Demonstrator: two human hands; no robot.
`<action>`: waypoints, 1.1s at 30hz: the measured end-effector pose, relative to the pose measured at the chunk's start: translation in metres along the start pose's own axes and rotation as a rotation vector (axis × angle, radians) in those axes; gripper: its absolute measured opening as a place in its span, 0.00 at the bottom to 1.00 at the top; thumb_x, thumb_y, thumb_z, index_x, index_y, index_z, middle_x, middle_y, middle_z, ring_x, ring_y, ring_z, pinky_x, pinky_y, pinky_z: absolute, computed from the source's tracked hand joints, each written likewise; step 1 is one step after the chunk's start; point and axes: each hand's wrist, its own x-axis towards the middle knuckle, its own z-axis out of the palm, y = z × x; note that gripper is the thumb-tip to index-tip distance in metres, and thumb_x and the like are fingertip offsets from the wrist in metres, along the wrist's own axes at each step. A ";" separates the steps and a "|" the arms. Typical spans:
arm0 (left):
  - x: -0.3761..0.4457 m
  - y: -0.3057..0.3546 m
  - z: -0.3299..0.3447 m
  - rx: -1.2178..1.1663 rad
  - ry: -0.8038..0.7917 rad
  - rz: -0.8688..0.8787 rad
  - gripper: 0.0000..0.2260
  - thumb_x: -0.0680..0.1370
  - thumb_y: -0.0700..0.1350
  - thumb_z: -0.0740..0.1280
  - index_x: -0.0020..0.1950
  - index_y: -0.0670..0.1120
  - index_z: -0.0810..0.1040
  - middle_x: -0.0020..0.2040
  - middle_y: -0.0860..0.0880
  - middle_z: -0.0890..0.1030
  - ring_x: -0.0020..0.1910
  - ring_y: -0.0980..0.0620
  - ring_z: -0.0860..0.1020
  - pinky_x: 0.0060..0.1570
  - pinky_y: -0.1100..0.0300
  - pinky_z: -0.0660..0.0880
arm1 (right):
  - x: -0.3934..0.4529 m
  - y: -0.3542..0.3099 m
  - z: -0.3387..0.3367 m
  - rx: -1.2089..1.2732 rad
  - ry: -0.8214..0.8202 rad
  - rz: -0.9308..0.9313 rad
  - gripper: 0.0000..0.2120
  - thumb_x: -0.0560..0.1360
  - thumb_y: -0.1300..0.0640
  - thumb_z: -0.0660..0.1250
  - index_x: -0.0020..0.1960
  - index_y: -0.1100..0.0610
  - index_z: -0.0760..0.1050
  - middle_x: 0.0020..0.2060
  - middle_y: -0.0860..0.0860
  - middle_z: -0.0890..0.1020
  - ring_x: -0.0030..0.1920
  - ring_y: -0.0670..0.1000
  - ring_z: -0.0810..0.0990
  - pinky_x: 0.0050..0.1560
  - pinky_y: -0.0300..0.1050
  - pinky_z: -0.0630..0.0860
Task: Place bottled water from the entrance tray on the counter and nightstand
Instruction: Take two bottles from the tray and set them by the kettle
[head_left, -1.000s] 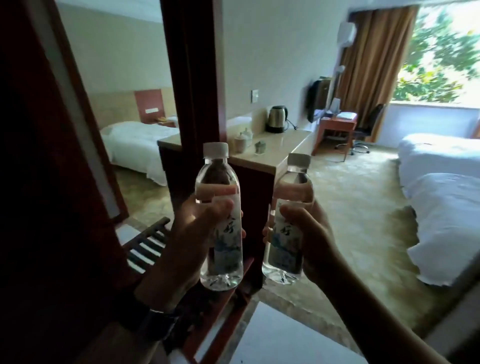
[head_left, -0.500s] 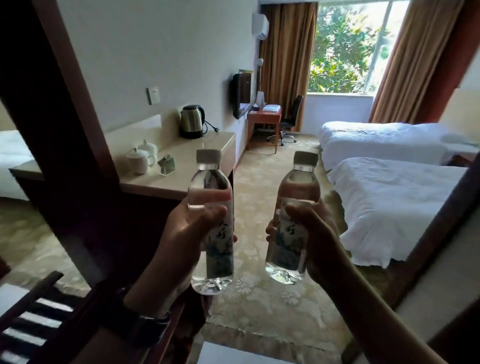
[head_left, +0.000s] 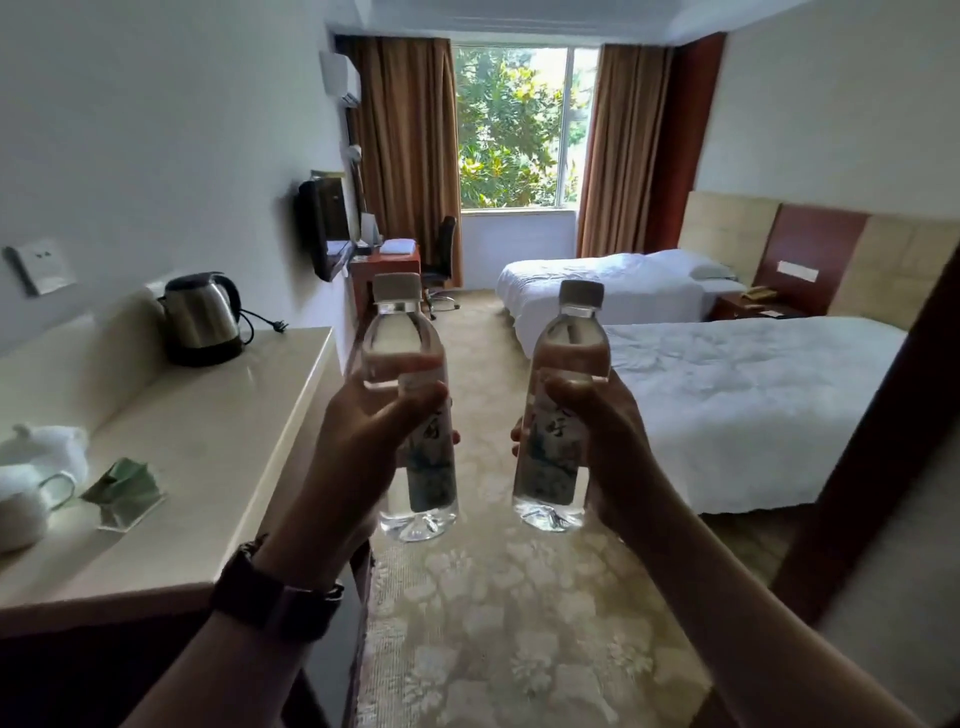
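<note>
I hold two clear water bottles upright in front of me over the carpet. My left hand (head_left: 358, 457) grips the left bottle (head_left: 402, 358) around its labelled middle; a dark watch sits on that wrist. My right hand (head_left: 602, 441) grips the right bottle (head_left: 569, 358) the same way. Both bottles have pale caps and blue-white labels. The cream counter (head_left: 208, 447) runs along the wall just left of my left hand. The dark wooden nightstand (head_left: 737, 306) stands far off between the two beds, against the headboard.
On the counter stand a steel kettle (head_left: 202, 317), a white teapot and cup (head_left: 31, 483) and a green glass dish (head_left: 124, 491). Two white beds (head_left: 743, 395) fill the right side. A patterned carpet aisle (head_left: 498, 597) leads to a desk and chair (head_left: 441, 254) by the window.
The view has swung right and moved forward past the dark door frame into the room. The counter now lies close at my left. Both bottles stay held upright in my hands.
</note>
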 end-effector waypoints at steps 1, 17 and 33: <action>0.017 -0.007 0.001 0.002 -0.010 -0.003 0.24 0.63 0.49 0.73 0.56 0.40 0.78 0.42 0.42 0.82 0.32 0.48 0.83 0.31 0.60 0.79 | 0.016 0.006 -0.002 -0.006 0.009 -0.001 0.11 0.70 0.53 0.68 0.51 0.52 0.75 0.40 0.58 0.80 0.35 0.55 0.83 0.38 0.52 0.83; 0.308 -0.140 -0.012 0.034 0.245 0.007 0.22 0.63 0.54 0.72 0.52 0.45 0.79 0.43 0.44 0.81 0.36 0.47 0.82 0.35 0.58 0.79 | 0.363 0.162 -0.017 0.082 -0.282 0.063 0.09 0.70 0.56 0.68 0.49 0.47 0.77 0.38 0.52 0.81 0.36 0.57 0.82 0.38 0.54 0.83; 0.429 -0.199 -0.226 0.254 0.733 0.104 0.18 0.64 0.49 0.74 0.51 0.47 0.79 0.39 0.54 0.81 0.40 0.53 0.82 0.41 0.55 0.81 | 0.560 0.341 0.226 0.267 -0.824 0.225 0.14 0.68 0.58 0.70 0.52 0.57 0.75 0.36 0.56 0.79 0.34 0.58 0.81 0.39 0.55 0.81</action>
